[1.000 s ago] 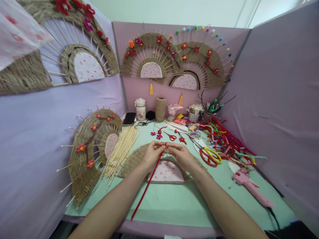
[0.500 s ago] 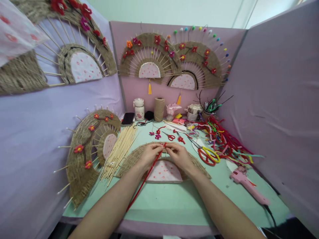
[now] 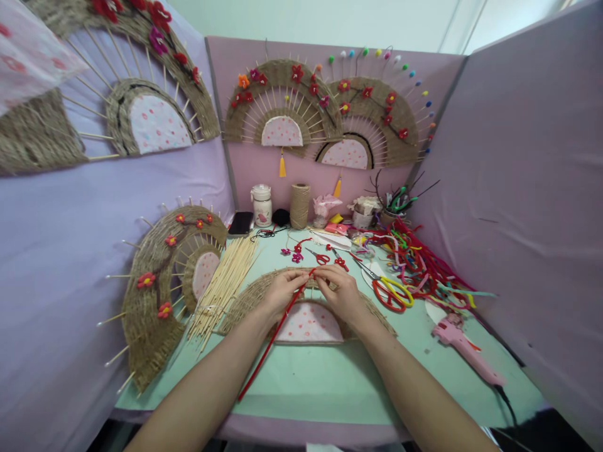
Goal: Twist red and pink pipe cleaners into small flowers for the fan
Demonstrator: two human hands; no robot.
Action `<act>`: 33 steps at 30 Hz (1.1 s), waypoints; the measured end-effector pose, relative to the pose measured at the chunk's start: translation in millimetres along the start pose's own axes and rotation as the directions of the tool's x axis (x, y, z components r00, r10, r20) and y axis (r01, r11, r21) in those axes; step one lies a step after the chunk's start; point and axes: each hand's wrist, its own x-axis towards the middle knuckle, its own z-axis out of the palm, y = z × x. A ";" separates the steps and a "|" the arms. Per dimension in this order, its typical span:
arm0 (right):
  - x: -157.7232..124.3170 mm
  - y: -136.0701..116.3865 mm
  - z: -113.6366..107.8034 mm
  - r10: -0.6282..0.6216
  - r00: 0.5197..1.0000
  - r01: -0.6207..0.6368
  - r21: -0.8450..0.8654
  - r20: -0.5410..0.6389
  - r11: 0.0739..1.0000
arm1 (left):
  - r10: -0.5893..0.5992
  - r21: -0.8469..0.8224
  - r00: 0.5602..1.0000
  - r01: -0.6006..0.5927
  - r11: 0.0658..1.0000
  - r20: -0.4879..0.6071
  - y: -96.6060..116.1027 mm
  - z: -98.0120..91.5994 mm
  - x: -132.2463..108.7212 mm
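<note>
My left hand [image 3: 282, 290] and my right hand [image 3: 340, 287] meet above a half-round jute fan [image 3: 245, 301] that lies flat on the green table. Both pinch the top end of a long red pipe cleaner [image 3: 268, 348]. Its free length slants down to the left, past my left forearm toward the table's near edge. The fan has a pink dotted fabric centre [image 3: 308, 326] just below my hands.
A bundle of bamboo sticks [image 3: 226, 282] lies left of the fan, beside a finished fan [image 3: 160, 289] leaning on the left wall. Red scissors [image 3: 391, 295], a heap of coloured pipe cleaners [image 3: 424, 263] and a pink glue gun [image 3: 464, 348] lie at right. A twine spool [image 3: 299, 206] stands at the back.
Both hands have stayed together at the tip of the red pipe cleaner, with small finger shifts. The view has drifted slightly.
</note>
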 end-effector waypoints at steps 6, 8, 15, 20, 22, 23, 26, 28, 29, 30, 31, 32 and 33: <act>1.0 -6.4 -0.1 0.258 0.966 -0.252 0.242 0.006 0.937 | 0.100 0.013 0.995 -0.100 0.995 0.007 2.5 6.4 -3.1; 1.9 -8.0 0.4 0.332 0.943 -0.324 0.306 0.026 0.895 | 0.136 0.008 0.991 -0.136 0.991 -0.003 0.0 7.6 -2.1; 1.1 -3.0 4.8 0.442 0.895 -0.430 0.384 0.062 0.817 | 0.215 -0.015 0.976 -0.216 0.976 -0.043 -9.8 9.2 0.8; -1.1 3.1 3.6 0.381 0.924 -0.377 0.264 0.041 0.888 | 0.149 -0.044 0.988 -0.151 0.988 -0.037 -9.1 11.3 -1.5; -1.5 5.6 2.1 0.316 0.948 -0.316 0.192 0.027 0.929 | 0.102 -0.048 0.994 -0.105 0.993 -0.050 -8.2 11.7 -2.0; -1.6 7.0 1.5 0.275 0.961 -0.276 0.155 0.029 0.949 | 0.081 -0.057 0.995 -0.084 0.995 -0.055 -8.2 11.5 -1.9; -1.6 11.2 0.4 0.146 0.987 -0.150 0.065 0.066 0.987 | 0.024 -0.121 0.999 -0.029 0.992 -0.044 -10.1 8.7 0.2; -1.5 12.9 0.0 0.087 0.992 -0.089 0.024 0.090 0.996 | 0.004 -0.164 1.000 -0.007 0.987 -0.019 -11.6 6.4 1.9; -1.4 12.9 -0.2 0.070 0.993 -0.071 0.009 0.095 0.997 | 0.000 -0.177 1.000 -0.001 0.984 -0.007 -11.9 5.5 2.3; -1.4 12.4 -0.6 0.064 0.994 -0.064 -0.002 0.090 0.998 | -0.001 -0.183 1.000 0.001 0.983 0.001 -11.9 5.1 2.5; -1.4 11.2 -1.0 0.066 0.995 -0.066 -0.005 0.081 0.998 | 0.002 -0.184 1.000 0.000 0.983 0.006 -11.6 5.1 2.3; -1.5 9.3 -1.4 0.075 0.995 -0.076 0.001 0.068 0.997 | 0.008 -0.182 1.000 -0.007 0.983 0.008 -11.1 5.6 1.9; -1.6 7.0 -1.7 0.093 0.994 -0.094 0.017 0.048 0.995 | 0.021 -0.176 1.000 -0.019 0.984 0.009 -10.7 6.3 1.4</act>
